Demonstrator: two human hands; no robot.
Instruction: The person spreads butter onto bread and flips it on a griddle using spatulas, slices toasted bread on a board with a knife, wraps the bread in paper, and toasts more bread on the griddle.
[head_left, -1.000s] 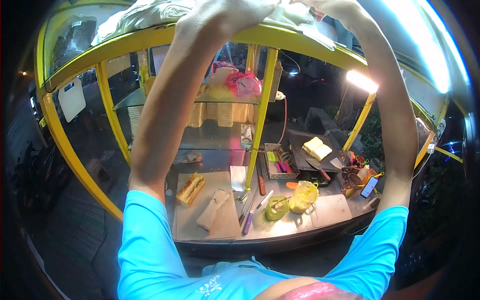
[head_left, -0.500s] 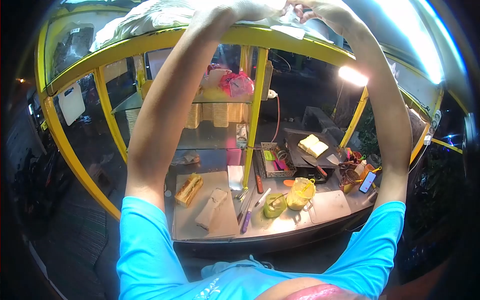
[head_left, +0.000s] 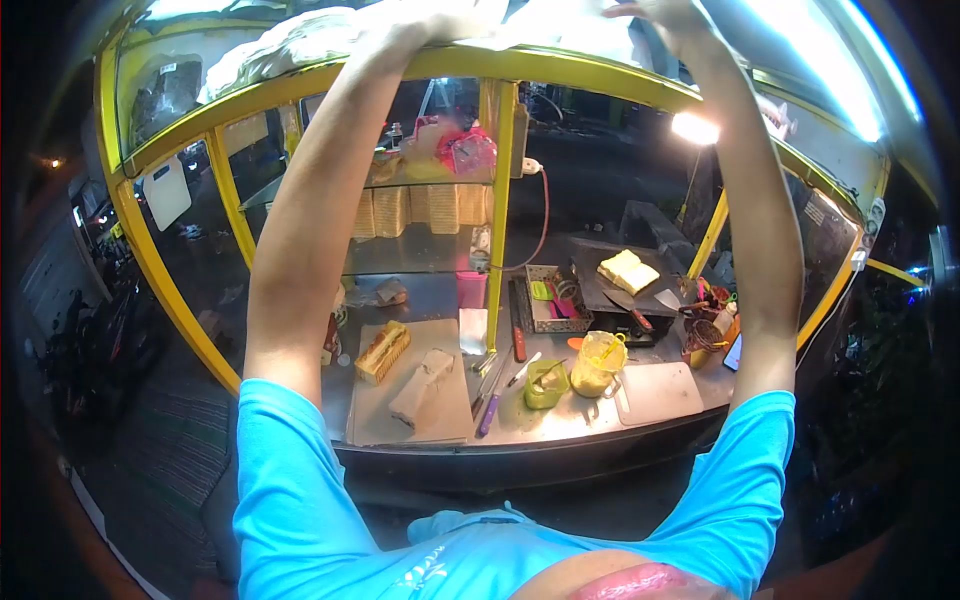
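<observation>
Both arms reach up to the top of a yellow-framed stall, where white plastic or paper sheets (head_left: pixel 575 30) lie. My left hand (head_left: pixel 462 25) is on or just over the white pile, blurred by motion and glare, so its fingers do not show clearly. At the upper edge of the head view, my right hand (head_left: pixel 668 14) is partly cut off. Its visible fingers stretch toward the white sheets with a gap between the two hands. A larger crumpled white heap (head_left: pixel 285 50) spreads along the top to the left.
Below is a counter with a filled loaf (head_left: pixel 382 352), a wrapped block (head_left: pixel 423 388), a purple-handled knife (head_left: pixel 488 414), a green container (head_left: pixel 547 385), a yellow jug (head_left: pixel 598 364) and a white board (head_left: pixel 658 392). Bread (head_left: pixel 628 271) rests on a dark griddle (head_left: pixel 590 262). A lit lamp (head_left: pixel 695 128) hangs near my right forearm.
My hands have moved apart at the top; before, they were close together around a white piece. My left hand shifted left. The whole view has tilted slightly.
</observation>
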